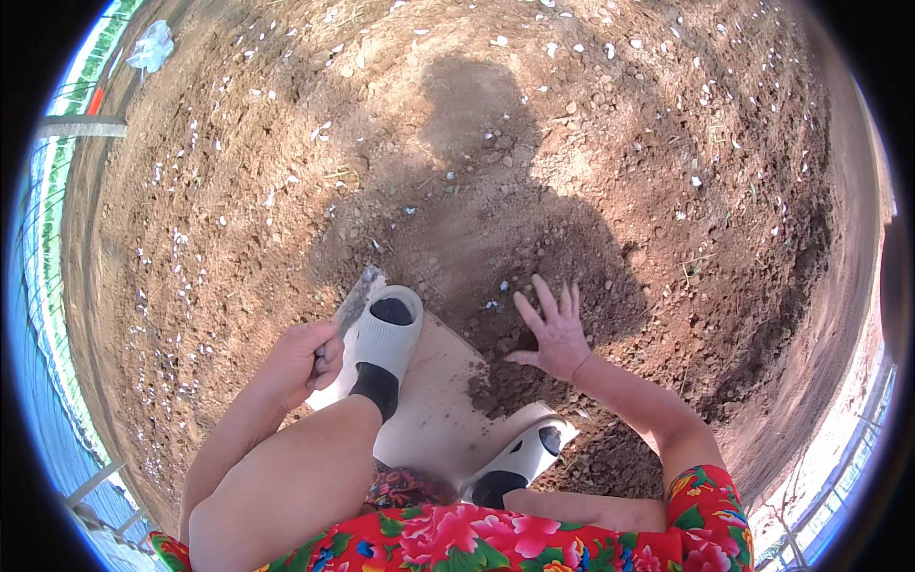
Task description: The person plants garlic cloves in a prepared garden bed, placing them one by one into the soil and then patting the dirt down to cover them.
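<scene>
My left hand (pixel 307 357) is closed around the left edge of a pale flat board (pixel 436 400) that lies on the soil under my feet. Its outer edge is caked with dirt. My right hand (pixel 554 332) is spread, palm down, over loose brown soil (pixel 500 386) just right of the board, holding nothing. Whether its fingertips press into the soil is hard to tell. Two small whitish pieces (pixel 491 304) lie just left of those fingers. A pale slide sandal (pixel 389 332) rests on the board's left part, and another sandal (pixel 525 450) is at its lower right corner.
Tilled soil (pixel 286 236) surrounds me, dotted with many small white pieces (pixel 179 239). My shadow (pixel 479 143) falls ahead. A clear plastic bag (pixel 151 46) lies far left, near a grey post or bar (pixel 82 127). A ridge edge (pixel 765 357) runs along the right.
</scene>
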Demonstrator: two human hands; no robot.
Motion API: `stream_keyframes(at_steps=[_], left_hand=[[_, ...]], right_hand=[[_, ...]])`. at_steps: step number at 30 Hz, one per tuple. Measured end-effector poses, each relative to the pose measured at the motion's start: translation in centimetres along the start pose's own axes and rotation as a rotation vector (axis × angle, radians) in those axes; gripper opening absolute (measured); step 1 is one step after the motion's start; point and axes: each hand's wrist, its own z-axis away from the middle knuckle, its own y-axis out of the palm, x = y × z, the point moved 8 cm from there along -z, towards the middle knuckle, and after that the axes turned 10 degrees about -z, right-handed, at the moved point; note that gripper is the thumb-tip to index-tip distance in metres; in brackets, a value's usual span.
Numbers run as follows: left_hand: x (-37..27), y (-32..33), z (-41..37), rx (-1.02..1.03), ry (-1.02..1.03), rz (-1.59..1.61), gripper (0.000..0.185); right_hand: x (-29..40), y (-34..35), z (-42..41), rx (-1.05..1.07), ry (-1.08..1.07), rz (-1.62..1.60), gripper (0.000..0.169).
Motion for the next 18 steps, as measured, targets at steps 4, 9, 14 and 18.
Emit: stream_keyframes(at_steps=[4, 9, 14, 18], left_hand=[[0.3, 1.0, -0.5, 0.069, 0.016, 0.018, 0.047], [3.4, 0.4, -1.6, 0.106, 0.087, 0.175, 0.049], [7.6, 0.3, -3.2, 0.157, -0.101, 0.163, 0.044], [7.7, 0.5, -5.3, 0.195, -0.124, 0.099, 0.039]], right_hand=[[4.4, 4.4, 0.0, 0.162, -0.287, 0.003, 0.094], [-1.0, -1.7, -5.5, 0.122, 0.031, 0.365, 0.112], [-11.2, -12.2, -10.9, -0.401, 0.372, 0.395, 0.114], [-14.4, -14.6, -15.0, -0.725, 0.279, 0.27, 0.106]])
